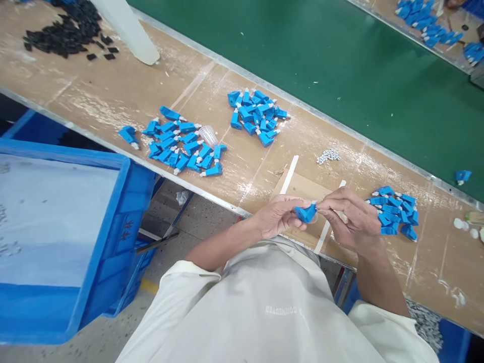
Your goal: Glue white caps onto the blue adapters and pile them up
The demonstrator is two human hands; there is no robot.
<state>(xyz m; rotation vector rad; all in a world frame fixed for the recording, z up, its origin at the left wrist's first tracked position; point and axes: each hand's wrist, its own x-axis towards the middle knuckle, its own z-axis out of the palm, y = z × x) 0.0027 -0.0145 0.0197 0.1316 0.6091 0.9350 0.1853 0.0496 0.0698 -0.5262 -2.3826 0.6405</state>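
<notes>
My left hand (282,216) grips a blue angled plastic part (305,213) just above the table's near edge. My right hand (350,217) is at the part's right end, thumb and fingers pinched together. Whatever lies between those fingertips is too small to make out. Below both hands is a brown cardboard sheet (306,187) with white tape strips. Right of my right hand sits a pile of similar blue parts (395,209). Beyond the cardboard is a little heap of small whitish pieces (328,156).
Two more clusters of blue parts with white tips (181,143) (255,115) lie on the table to the left. Black pieces (66,30) are heaped at the far left. A green belt (287,60) runs behind the table. A blue crate (102,242) stands at the left.
</notes>
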